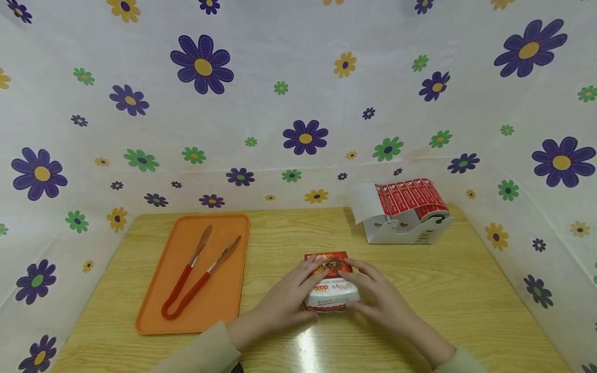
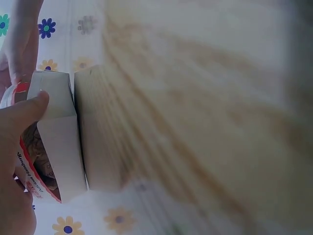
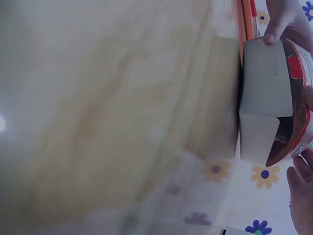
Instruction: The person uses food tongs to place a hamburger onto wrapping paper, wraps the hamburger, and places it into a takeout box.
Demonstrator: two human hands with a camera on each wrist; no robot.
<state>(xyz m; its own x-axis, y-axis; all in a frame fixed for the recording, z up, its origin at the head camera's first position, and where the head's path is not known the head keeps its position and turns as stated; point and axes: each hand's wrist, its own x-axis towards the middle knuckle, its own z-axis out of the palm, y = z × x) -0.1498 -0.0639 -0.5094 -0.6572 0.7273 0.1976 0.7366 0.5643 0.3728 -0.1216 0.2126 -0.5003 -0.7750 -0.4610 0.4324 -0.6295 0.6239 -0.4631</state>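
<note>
A red-and-white burger box sits upright on the table between both hands. My left hand holds its left side, fingers lying over the top and thumb low by the near edge. In the left wrist view the left thumb presses on the box's white wall. From the right, my right hand grips the same box, fingertips on the top and thumb at the near right corner. A brown printed area shows beside the box's white wall in the right wrist view; the inside cannot be made out.
An orange tray lies at the left, with red-handled tongs on it. At the back right stands a white open carton with several red printed packs. A flower-patterned sheet surrounds the wooden table.
</note>
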